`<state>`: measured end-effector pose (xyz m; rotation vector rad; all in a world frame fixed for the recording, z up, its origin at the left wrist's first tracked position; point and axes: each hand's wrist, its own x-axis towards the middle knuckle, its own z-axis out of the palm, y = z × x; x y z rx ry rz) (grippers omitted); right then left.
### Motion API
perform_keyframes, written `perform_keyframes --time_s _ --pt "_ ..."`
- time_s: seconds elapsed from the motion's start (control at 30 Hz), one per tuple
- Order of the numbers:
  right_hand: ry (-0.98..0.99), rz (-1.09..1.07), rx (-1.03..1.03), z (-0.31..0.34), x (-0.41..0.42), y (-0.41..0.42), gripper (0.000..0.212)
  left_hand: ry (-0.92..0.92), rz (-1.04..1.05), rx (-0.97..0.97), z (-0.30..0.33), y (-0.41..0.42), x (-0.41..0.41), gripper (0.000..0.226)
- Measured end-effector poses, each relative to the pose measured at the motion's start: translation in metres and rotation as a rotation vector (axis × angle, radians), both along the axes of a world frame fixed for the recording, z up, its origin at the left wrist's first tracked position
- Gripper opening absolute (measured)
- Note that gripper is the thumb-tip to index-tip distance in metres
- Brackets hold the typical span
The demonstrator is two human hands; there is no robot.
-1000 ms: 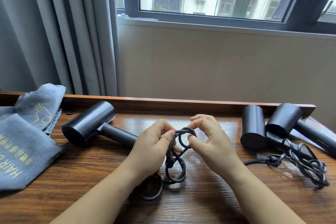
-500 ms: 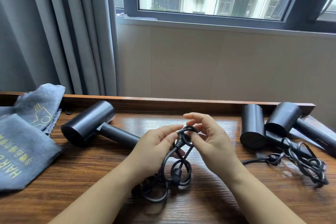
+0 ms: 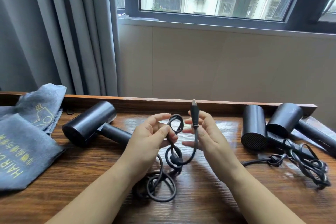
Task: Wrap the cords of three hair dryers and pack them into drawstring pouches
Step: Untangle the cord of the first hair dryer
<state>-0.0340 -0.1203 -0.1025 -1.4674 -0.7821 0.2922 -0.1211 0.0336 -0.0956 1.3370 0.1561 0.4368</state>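
Item: cord of the left dryer, over the table. My left hand is pinching a loop; my right hand is now gripping the plug, pulled free of the loop since a second ago. Knot is loosening; wrapping and pouches are still waiting.

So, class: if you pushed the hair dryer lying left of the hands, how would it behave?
The left hair dryer lies on its round barrel, so it would probably roll a little. Its handle rests on the table, likely stopping it. The smooth casing looks slippery.
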Motion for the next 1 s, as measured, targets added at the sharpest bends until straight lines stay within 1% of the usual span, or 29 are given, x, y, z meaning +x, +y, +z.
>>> perform_keyframes --time_s 0.07,0.1,0.13,0.17,0.2,0.23,0.33,0.4,0.47,0.53,0.57,0.63,0.67,0.7,0.77,0.8,0.83,0.9,0.93,0.97,1.0 --pt "0.201 0.034 0.028 0.002 0.001 0.002 0.081 -0.004 0.056 -0.005 0.000 0.001 0.001 0.029" --pt "0.292 0.058 0.045 0.004 0.002 0.002 0.092 -0.012 0.087 -0.022 0.000 0.002 0.002 0.030" --pt "0.340 0.081 0.049 0.006 0.004 0.001 0.098 -0.023 0.118 -0.046 0.000 0.002 0.003 0.031" --pt "0.331 0.110 0.031 0.007 0.006 -0.001 0.099 -0.034 0.144 -0.075 0.001 0.003 0.004 0.031" --pt "0.292 0.146 0.006 0.008 0.006 -0.003 0.094 -0.041 0.167 -0.101 0.001 0.004 0.005 0.031" --pt "0.243 0.195 -0.017 0.009 0.005 -0.006 0.085 -0.043 0.184 -0.123 0.002 0.005 0.005 0.032" --pt "0.100 0.365 -0.104 0.011 -0.005 -0.009 0.041 -0.042 0.199 -0.167 0.005 0.005 0.004 0.032" --pt "0.005 0.439 -0.194 0.012 -0.011 -0.008 0.029 -0.056 0.193 -0.181 0.007 0.003 0.002 0.031" --pt "-0.105 0.446 -0.286 0.012 -0.015 -0.006 0.018 -0.073 0.192 -0.183 0.008 0.002 0.002 0.031" --pt "-0.143 0.350 -0.354 0.012 -0.014 -0.005 0.007 -0.083 0.199 -0.176 0.006 0.003 0.003 0.030" --pt "-0.150 0.284 -0.405 0.012 -0.013 -0.005 0.014 -0.089 0.203 -0.170 0.006 0.003 0.003 0.029" --pt "-0.200 0.193 -0.557 0.009 -0.010 -0.004 0.040 -0.099 0.195 -0.143 0.006 0.003 0.002 0.030" --pt "-0.234 0.171 -0.625 0.005 -0.009 -0.004 0.048 -0.099 0.179 -0.134 0.006 0.002 0.002 0.030" --pt "-0.276 0.156 -0.669 0.001 -0.008 -0.002 0.051 -0.098 0.158 -0.128 0.005 0.001 0.002 0.031" --pt "-0.368 0.125 -0.701 -0.006 -0.007 0.001 0.041 -0.103 0.108 -0.120 0.004 0.000 0.001 0.031" --pt "-0.395 0.109 -0.700 -0.007 -0.006 0.002 0.033 -0.114 0.103 -0.068 0.004 0.001 -0.001 0.031" --pt "-0.401 0.092 -0.694 -0.007 -0.004 0.001 0.028 -0.126 0.127 0.038 0.004 0.001 -0.002 0.032" --pt "-0.345 0.066 -0.651 -0.006 0.001 -0.002 0.025 -0.106 0.215 0.273 0.004 0.003 -0.003 0.037" --pt "-0.294 0.064 -0.612 -0.006 0.003 -0.004 0.025 -0.065 0.250 0.330 0.003 0.005 -0.002 0.039" --pt "-0.243 0.068 -0.566 -0.005 0.005 -0.005 0.024 -0.011 0.254 0.333 0.001 0.007 -0.001 0.039" --pt "-0.196 0.079 -0.515 -0.004 0.005 -0.005 0.022 0.045 0.225 0.293 0.000 0.007 0.001 0.037"
